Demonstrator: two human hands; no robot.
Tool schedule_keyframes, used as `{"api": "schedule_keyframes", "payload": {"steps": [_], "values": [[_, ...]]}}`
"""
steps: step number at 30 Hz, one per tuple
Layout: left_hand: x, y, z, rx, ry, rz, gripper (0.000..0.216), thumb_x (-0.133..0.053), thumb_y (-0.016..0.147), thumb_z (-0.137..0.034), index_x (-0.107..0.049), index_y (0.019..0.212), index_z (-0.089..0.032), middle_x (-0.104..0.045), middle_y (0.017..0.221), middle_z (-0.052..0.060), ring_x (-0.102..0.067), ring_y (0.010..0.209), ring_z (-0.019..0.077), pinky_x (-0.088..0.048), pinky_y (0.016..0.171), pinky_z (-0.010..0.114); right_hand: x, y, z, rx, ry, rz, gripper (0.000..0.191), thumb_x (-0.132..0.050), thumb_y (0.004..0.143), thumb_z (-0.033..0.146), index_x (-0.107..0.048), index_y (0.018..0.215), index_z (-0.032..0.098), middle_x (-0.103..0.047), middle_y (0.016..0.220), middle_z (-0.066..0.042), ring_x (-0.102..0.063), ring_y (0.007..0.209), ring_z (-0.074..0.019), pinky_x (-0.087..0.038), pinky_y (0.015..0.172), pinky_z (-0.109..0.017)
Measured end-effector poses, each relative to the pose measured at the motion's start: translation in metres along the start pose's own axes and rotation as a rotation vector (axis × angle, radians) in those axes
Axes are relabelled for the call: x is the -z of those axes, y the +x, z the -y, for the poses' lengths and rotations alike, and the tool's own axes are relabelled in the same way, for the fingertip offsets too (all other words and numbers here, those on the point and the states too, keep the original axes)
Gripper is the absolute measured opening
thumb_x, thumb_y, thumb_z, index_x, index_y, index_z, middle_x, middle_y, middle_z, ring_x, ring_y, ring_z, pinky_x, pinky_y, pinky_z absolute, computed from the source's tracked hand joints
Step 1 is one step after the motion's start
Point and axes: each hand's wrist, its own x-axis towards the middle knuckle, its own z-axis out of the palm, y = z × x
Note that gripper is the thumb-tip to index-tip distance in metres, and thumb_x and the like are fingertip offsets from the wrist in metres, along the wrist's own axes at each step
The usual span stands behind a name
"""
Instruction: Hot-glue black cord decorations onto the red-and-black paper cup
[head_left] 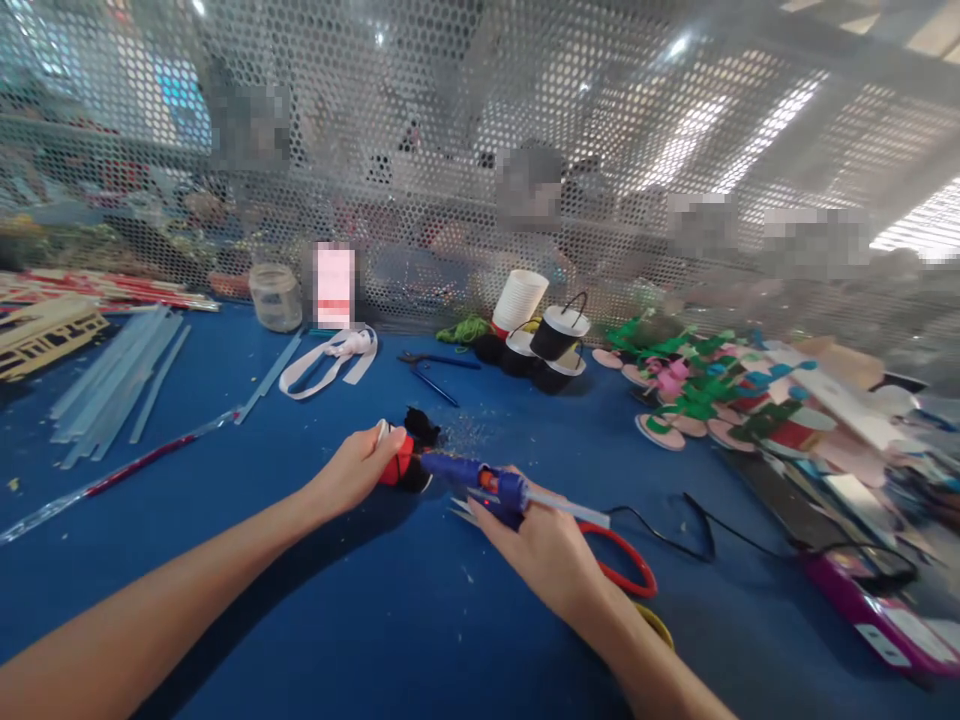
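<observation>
Near the centre of the frame, the left hand [358,465] pinches a small red-and-black object [405,462] in its grip, thumb on top, just above the blue tabletop [420,610]. The right hand [551,545], right of centre, has its grip wrapped around a blue glue gun [472,478], whose nozzle points left and meets or nearly meets the object; contact is hard to tell. A black scrap [424,427] sits just above the object in the frame. A red loop handle [637,560] lies beside the right wrist, lower right of centre. Pliers [442,361] lie above the hands, with black pails [555,340] to their right. Translucent sticks [124,385] fan out at the left, a white ribbon [307,385] curls at upper left of centre, and green-and-pink pieces [690,390] crowd the right side, above a purple device [877,615] at lower right
</observation>
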Motion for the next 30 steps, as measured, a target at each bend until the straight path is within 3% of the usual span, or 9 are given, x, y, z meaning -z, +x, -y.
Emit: {"api": "schedule_keyframes", "payload": {"steps": [13,30], "values": [[-0.001,0.001,0.001,0.038,0.066,0.01,0.036,-0.026,0.077,-0.049,-0.029,0.057,-0.019,-0.03,0.055,-0.004,-0.027,0.052,0.0099,-0.022,0.049,0.023,0.005,-0.004,0.009,0.115,-0.133,0.008,0.01,-0.045,0.072,0.018,-0.054,0.074,0.02,-0.063,0.062,-0.001,-0.059,0.052,-0.0148,-0.039,0.045,-0.021],[-0.001,0.001,0.0,0.022,0.086,-0.008,0.036,-0.026,0.078,-0.048,-0.031,0.057,-0.019,-0.029,0.054,-0.004,-0.027,0.051,0.0099,-0.022,0.05,0.024,0.01,-0.007,0.013,0.176,-0.167,0.094,0.011,-0.044,0.074,0.017,-0.055,0.077,0.019,-0.057,0.055,0.002,-0.051,0.042,-0.0104,-0.034,0.041,-0.019]]}}
